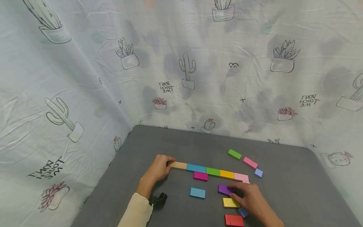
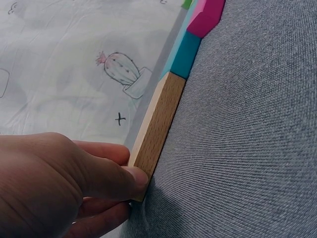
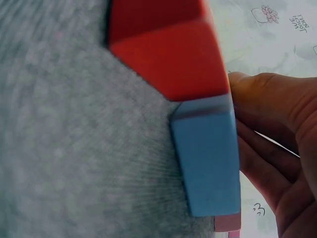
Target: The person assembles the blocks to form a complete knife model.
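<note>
My left hand point(image 1: 159, 167) pinches the left end of a plain wooden block point(image 2: 161, 124), thumb on the near side and fingers behind it. That block starts a row continuing with a blue block point(image 1: 196, 168), a green block point(image 1: 213, 171), a yellow-orange block point(image 1: 227, 174) and a pink block point(image 1: 241, 177). Against the row's near side lies a magenta block point(image 1: 200, 176). My right hand point(image 1: 249, 195) holds the right end of a purple block point(image 1: 224, 189) between thumb and forefinger. In the right wrist view the purple block is hidden behind other blocks.
Close to my right hand lie a yellow block point(image 1: 230, 202), a dark blue block point(image 3: 208, 163) and a red block point(image 1: 233, 220). A light blue block point(image 1: 197, 193) lies left of them. Green point(image 1: 234, 154), pink point(image 1: 250, 162) and periwinkle point(image 1: 258, 173) blocks sit beyond the row.
</note>
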A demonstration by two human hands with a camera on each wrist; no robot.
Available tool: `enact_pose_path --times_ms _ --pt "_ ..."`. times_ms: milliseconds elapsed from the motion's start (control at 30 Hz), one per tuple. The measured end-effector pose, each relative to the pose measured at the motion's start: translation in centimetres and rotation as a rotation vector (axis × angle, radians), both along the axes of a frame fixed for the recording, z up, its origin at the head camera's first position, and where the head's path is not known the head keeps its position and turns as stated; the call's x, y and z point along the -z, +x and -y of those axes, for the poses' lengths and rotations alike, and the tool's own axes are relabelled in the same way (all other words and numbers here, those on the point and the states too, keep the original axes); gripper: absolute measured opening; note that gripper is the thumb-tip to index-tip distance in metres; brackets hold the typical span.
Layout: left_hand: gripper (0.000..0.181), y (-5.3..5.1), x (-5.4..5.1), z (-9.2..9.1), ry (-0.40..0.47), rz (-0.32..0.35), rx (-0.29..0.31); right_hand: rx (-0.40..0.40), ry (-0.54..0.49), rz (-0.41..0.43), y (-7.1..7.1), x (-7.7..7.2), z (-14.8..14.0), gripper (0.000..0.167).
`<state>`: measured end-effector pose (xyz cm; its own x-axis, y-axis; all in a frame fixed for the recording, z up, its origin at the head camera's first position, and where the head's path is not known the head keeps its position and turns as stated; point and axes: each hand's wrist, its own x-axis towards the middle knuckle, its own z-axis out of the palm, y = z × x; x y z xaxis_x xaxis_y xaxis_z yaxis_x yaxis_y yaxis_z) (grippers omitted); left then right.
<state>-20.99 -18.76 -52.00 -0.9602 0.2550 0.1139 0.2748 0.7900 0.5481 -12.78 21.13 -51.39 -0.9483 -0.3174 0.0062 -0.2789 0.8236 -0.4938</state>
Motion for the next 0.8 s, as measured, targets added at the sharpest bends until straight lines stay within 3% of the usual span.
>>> enact_pose_path --times_ms 300,633,800 --pt "0.030 0.0 0.0 -0.1 0.004 -0.010 0.000 -0.009 -0.004 -0.031 0.1 0.3 -0.3 0.028" --pt "0.029 0.1 0.1 0.0 0.004 -0.020 0.008 0.007 -0.050 -0.196 -0.5 -0.8 0.5 0.031" --pt "0.029 0.1 0.1 0.0 0.002 -0.018 0.006 -0.065 -0.031 -0.256 -1.6 -1.1 1.1 0.032"
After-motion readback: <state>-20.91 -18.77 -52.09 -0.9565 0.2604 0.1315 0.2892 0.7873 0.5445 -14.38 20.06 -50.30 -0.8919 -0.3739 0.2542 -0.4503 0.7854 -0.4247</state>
